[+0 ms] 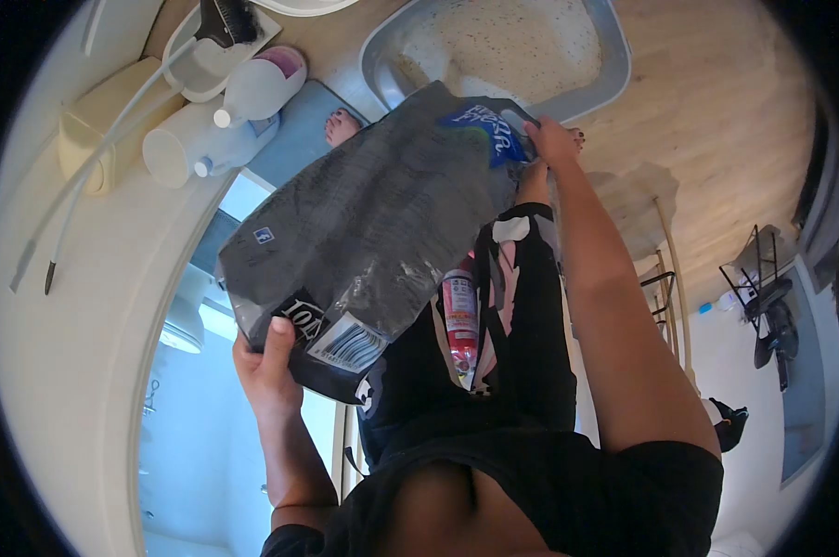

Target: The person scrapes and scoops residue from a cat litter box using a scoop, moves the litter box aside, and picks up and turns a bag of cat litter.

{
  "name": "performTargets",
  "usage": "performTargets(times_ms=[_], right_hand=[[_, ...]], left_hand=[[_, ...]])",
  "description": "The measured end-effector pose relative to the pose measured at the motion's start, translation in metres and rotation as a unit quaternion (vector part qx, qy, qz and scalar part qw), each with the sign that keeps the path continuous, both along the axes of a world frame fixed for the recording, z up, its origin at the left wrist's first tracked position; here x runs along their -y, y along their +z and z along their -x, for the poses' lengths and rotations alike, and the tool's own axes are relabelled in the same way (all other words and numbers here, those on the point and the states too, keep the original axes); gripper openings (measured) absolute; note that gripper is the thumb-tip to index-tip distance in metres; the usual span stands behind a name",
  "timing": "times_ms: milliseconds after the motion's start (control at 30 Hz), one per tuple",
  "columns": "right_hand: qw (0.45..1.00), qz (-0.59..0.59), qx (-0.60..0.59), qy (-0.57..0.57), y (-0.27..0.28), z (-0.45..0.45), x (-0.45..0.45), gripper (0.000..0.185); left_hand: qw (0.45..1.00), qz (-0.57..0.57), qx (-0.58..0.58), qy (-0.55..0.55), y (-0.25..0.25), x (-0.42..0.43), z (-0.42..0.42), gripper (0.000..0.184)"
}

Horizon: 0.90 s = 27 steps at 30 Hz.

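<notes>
A large dark grey plastic bag (pixel 345 204), seemingly of cat litter, lies tilted across my front. It bears a blue logo at its upper end, with a barcode and "10L" at its lower end. My left hand (pixel 273 362) is closed on the bag's lower left corner, thumb on top. At the upper right end, my right hand (pixel 551 144) grips the bag's edge; some of its fingers are hidden. Just beyond the bag stands a grey litter tray (pixel 376 70) with pale, speckled grains inside. A red and white container (pixel 460 320) shows between my legs.
To the left are white jugs (pixel 252 93), a pale yellow bin (pixel 104 130) and a white dustpan (pixel 197 70) with a black brush (pixel 232 20). Wooden poles (pixel 672 288) and a black wire rack (pixel 752 269) stand at right. My bare foot (pixel 342 127) is near the tray.
</notes>
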State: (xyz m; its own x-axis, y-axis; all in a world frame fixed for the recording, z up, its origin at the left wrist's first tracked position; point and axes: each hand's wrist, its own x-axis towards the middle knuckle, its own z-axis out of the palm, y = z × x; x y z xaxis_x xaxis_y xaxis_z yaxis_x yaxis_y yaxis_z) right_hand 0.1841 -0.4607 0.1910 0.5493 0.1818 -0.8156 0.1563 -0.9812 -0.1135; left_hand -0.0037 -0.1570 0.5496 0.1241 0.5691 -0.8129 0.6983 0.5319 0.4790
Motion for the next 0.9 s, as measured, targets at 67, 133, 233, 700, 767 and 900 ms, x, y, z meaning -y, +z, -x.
performTargets(times_ms=[67, 133, 233, 700, 767, 900], right_hand=[[0.999, -0.010, -0.031, 0.018, -0.004, -0.005, -0.013, 0.045], [0.999, -0.018, -0.025, 0.010, -0.006, -0.007, -0.023, 0.044], [0.999, -0.021, -0.031, -0.007, -0.003, -0.010, -0.042, 0.043], [0.996, -0.072, -0.021, -0.047, -0.019, -0.032, -0.033, 0.041], [0.995, -0.073, -0.009, -0.061, -0.024, -0.033, -0.020, 0.044], [0.995, -0.057, -0.007, -0.087, -0.004, -0.054, -0.005, 0.045]], left_hand=[[1.000, -0.010, 0.012, 0.024, 0.003, -0.003, -0.002, 0.041], [0.998, -0.033, 0.017, 0.045, 0.008, -0.002, -0.010, 0.040], [0.998, -0.041, 0.018, 0.053, 0.016, -0.006, -0.020, 0.038], [0.995, -0.069, 0.024, 0.069, 0.027, 0.005, -0.056, 0.038], [0.995, -0.067, 0.022, 0.063, 0.025, 0.009, -0.062, 0.038], [0.996, -0.070, 0.040, 0.032, 0.016, 0.021, -0.076, 0.038]])
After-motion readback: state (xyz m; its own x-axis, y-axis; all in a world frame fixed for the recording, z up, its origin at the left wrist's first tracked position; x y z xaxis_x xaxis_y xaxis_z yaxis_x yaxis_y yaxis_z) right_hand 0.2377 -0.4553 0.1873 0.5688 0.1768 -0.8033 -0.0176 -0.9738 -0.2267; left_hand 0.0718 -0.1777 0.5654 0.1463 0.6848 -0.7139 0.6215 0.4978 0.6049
